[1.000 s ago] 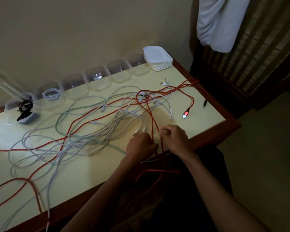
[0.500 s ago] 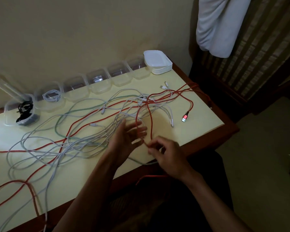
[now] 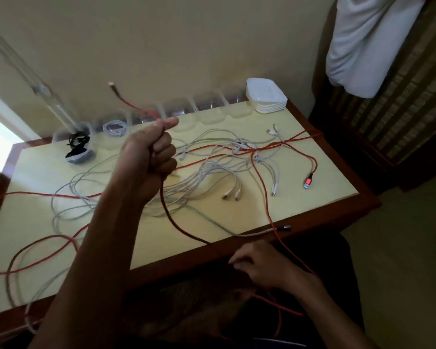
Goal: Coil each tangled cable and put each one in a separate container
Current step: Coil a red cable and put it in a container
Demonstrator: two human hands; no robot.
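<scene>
Left hand [image 3: 149,152] fisted around red cable [image 3: 171,217], right hand [image 3: 259,265] pinching it low; risks dragging snagged white cables [image 3: 212,172] off table [image 3: 136,235]

left hand [image 3: 149,157] raised, grips red cable [image 3: 173,217] | right hand [image 3: 262,265] at table [image 3: 337,205] edge

Table [image 3: 312,187]: matt pale-yellow top, smooth, framed by a glossy reddish-brown wooden edge. Containers [image 3: 207,109]: clear, shiny plastic; stack of lids [image 3: 267,96]: opaque white plastic with a soft sheen. Red cable [image 3: 264,197]: woven-looking, matt sheath, with a metallic plug [image 3: 283,227] at one end; white cables [image 3: 212,172]: smooth plastic sheath; hanging cloth [image 3: 370,44]: white, soft, creased fabric.
</scene>
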